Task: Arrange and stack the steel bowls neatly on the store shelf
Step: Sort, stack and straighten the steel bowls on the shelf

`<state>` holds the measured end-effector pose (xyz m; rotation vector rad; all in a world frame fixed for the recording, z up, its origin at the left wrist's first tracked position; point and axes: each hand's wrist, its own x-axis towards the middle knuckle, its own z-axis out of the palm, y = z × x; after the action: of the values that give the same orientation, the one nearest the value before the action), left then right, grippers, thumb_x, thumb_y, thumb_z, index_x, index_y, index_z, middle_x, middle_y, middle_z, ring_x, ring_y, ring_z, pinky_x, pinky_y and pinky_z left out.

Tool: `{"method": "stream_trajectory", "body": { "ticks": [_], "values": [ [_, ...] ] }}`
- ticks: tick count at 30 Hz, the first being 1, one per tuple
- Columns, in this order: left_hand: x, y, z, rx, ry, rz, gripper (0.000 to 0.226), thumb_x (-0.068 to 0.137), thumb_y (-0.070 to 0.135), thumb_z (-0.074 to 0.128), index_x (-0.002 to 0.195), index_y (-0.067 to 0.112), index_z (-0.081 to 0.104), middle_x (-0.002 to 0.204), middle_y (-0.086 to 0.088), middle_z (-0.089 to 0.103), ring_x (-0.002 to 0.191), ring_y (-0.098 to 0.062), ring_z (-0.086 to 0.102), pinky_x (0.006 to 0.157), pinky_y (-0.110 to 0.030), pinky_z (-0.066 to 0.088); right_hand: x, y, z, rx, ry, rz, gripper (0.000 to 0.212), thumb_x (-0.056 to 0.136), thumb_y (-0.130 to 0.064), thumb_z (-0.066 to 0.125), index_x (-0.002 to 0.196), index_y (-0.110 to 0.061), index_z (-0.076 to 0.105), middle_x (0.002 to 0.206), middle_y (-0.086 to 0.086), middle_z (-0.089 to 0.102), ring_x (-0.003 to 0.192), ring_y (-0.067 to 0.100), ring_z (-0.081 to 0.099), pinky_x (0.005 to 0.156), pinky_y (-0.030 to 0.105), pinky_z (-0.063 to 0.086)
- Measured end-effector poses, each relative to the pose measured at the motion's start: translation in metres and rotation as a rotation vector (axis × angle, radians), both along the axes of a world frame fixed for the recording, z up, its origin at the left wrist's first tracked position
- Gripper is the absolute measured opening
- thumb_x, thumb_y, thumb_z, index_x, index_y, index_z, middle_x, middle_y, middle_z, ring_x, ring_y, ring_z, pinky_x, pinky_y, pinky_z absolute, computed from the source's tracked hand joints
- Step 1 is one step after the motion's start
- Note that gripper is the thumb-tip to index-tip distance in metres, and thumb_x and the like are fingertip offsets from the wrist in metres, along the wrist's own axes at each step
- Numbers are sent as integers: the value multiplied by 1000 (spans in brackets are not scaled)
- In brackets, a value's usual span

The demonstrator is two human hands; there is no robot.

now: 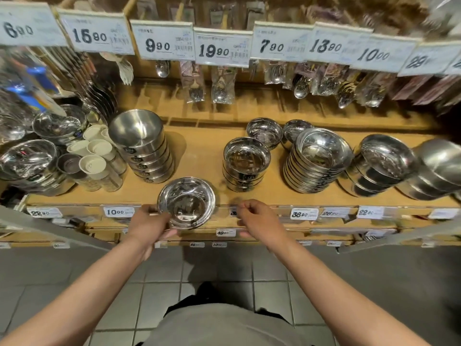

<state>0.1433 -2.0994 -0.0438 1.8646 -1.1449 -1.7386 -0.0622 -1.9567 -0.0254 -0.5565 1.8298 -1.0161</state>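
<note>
Head view: shiny round steel bowl (186, 202), mirror-polished, at the shelf (204, 156) front edge; left hand (152, 222) grips its rim; right hand (257, 218) loosely curled, holding nothing.

far-right bowl stack (441, 168) ran off the frame edge, blurred. left hand (149, 224) covered the single bowl's (186, 202) near-left rim. small print on the price tags (222, 47) was unreadable.

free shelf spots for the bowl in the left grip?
Bare board between the matte bowl stack and the small shiny stack, right behind the held bowl. Also the strip behind that gap. Crowded: left end with white cups; right of the wide-rimmed stack.
</note>
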Motion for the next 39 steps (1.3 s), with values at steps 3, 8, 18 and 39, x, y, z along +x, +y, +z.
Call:
{"method": "stream_trajectory", "body": {
  "ticks": [3,8,18,39],
  "values": [
    [-7,23,33,2,71,-57,19,95,-1,66,110,1,57,98,-29,73,59,-27,76,47,-23,58,-5,10,17,-47,-12,65,29,100,-29,59,127,-21,62,104,0,70,95,17,70,61,19,57],
    [-69,69,100,-35,142,-214,28,93,0,69,116,6,56,94,-28,76,72,-32,75,47,-26,59,-45,50,59,-196,-15,-16,16,98,-25,65,113,-29,64,93,2,73,82,14,75,68,31,63],
    [-215,173,133,-11,342,-427,26,87,-4,71,106,3,55,82,-17,79,75,-26,79,57,-25,61,-163,183,97,-351,-1,-310,38,91,-5,69,125,-22,64,66,-13,65,68,11,66,82,44,60],
    [-284,120,127,-271,174,-533,14,98,11,63,96,-2,62,85,-26,70,68,-21,68,84,-43,61,-224,142,106,-331,-124,-430,38,91,2,67,123,-19,62,95,10,73,85,22,70,75,30,61]
  ]
}}
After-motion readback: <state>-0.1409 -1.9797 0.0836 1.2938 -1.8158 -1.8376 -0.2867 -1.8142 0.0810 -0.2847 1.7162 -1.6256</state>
